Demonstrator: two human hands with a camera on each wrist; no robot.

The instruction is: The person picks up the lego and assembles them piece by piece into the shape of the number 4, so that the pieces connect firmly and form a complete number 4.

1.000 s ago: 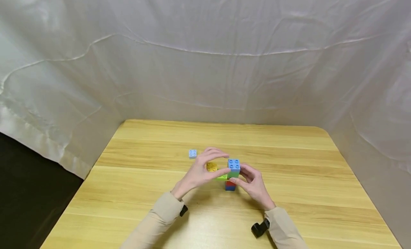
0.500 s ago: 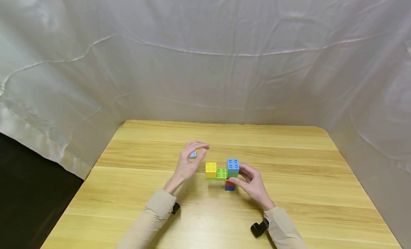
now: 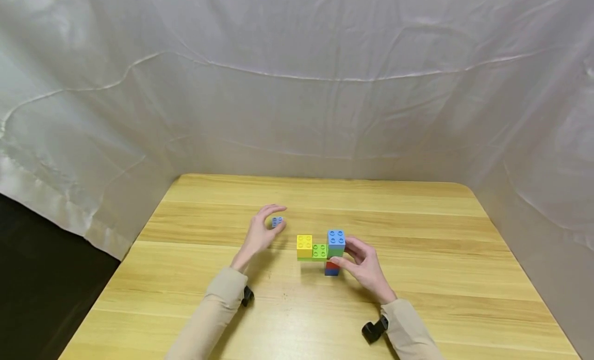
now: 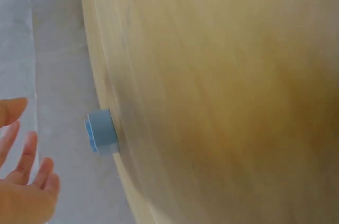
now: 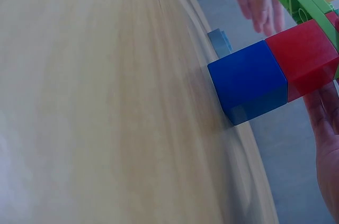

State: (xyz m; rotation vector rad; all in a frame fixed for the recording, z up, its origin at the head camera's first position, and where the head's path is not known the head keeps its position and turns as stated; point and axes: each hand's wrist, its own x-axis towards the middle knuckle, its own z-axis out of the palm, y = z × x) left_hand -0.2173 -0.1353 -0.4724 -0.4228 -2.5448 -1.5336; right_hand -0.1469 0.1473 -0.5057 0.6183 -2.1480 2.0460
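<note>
My left hand, thumb and fingers spread apart, hovers over a small light blue building brick on the table. In the left wrist view a gap shows between its fingertips and the brick. My right hand grips a tower of building bricks from the right, thumb in front. From the bottom up, the tower has a dark blue brick, a red brick, a lime green plate, a green brick and a blue brick. A yellow brick sits on the plate's overhanging left end.
The wooden table carries the bricks, and its far edge meets a hanging pale grey curtain. Black wrist cameras are strapped under both sleeves. A dark area lies beyond the table's left edge.
My left hand has moved left and away from the tower, over to the light blue brick, uncovering the yellow brick and lime green plate. My right hand keeps its hold, almost unmoved.
</note>
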